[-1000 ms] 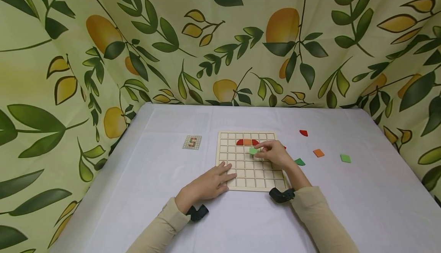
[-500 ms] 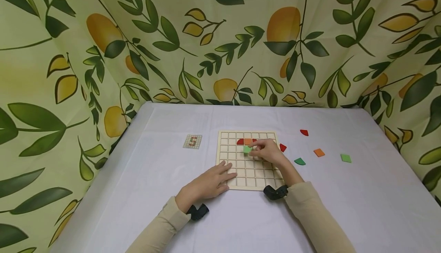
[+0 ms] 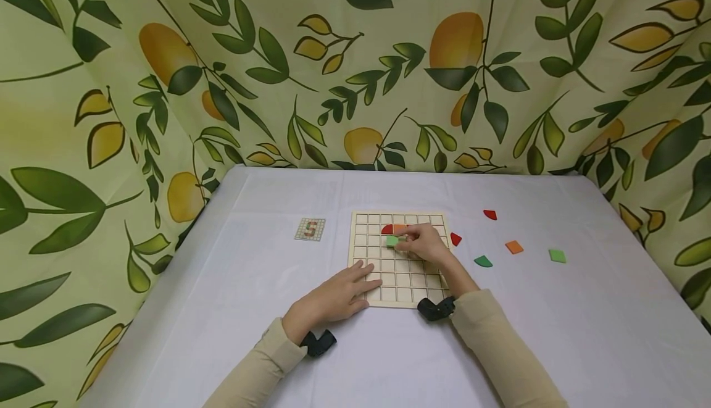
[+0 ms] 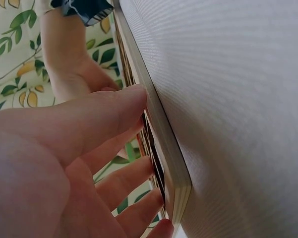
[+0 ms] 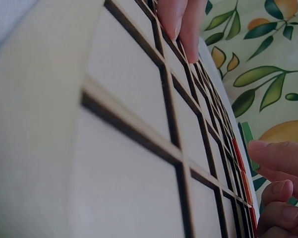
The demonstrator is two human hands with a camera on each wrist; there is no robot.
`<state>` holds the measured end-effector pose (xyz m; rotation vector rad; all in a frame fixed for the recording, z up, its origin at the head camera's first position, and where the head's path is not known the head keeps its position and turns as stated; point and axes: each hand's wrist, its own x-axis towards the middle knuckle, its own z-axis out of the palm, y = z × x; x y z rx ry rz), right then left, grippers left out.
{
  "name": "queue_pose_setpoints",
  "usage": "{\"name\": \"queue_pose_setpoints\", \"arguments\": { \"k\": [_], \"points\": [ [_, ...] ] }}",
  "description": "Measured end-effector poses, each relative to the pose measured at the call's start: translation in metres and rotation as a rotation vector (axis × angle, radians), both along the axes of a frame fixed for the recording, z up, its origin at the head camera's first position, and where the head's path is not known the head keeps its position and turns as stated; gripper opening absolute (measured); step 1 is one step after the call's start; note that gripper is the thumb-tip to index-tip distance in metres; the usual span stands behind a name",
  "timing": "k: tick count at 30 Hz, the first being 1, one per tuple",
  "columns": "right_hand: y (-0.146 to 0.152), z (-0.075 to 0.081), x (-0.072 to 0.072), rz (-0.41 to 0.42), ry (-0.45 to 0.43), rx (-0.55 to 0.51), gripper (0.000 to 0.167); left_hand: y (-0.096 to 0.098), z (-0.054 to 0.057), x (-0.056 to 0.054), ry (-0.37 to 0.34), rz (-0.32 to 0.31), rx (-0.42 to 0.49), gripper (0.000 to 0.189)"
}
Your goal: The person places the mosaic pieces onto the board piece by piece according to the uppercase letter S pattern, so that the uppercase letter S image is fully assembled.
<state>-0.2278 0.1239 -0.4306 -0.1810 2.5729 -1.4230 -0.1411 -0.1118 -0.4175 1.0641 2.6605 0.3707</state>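
Observation:
A light green square tile (image 3: 392, 241) is pinched between the thumb and fingers of my right hand (image 3: 424, 242), just above the wooden grid board (image 3: 397, 279). In the right wrist view the green tile (image 5: 249, 144) stands tilted at the fingertips. In an upper row of the board lie a red quarter-round tile (image 3: 387, 229) and an orange square tile (image 3: 399, 229); a second red tile beside them is mostly behind my fingers. My left hand (image 3: 336, 292) rests with spread fingers on the board's lower left corner, and in the left wrist view its thumb (image 4: 124, 99) lies along the board's edge.
Right of the board lie two red pieces, one near (image 3: 456, 239) and one farther back (image 3: 490, 215), a dark green quarter-round (image 3: 483, 261), an orange square (image 3: 514, 247) and a green square (image 3: 558, 255). To the left lies a small pattern card (image 3: 310, 229).
My right hand has moved left over the board with the green tile, which now hovers near the cells below the red and orange tiles. The left hand has stayed put.

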Motion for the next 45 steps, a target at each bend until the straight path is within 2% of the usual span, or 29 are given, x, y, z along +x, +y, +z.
{"name": "queue_pose_setpoints", "arguments": {
  "k": [27,45],
  "points": [
    [-0.011,0.001,-0.010,-0.049,-0.068,0.050,0.030,-0.001,0.002,0.000,0.015,-0.013,0.002,0.045],
    [-0.016,0.000,-0.011,-0.043,-0.009,0.090,0.029,-0.001,0.000,0.000,0.021,-0.012,0.005,0.045]
  ]
}}
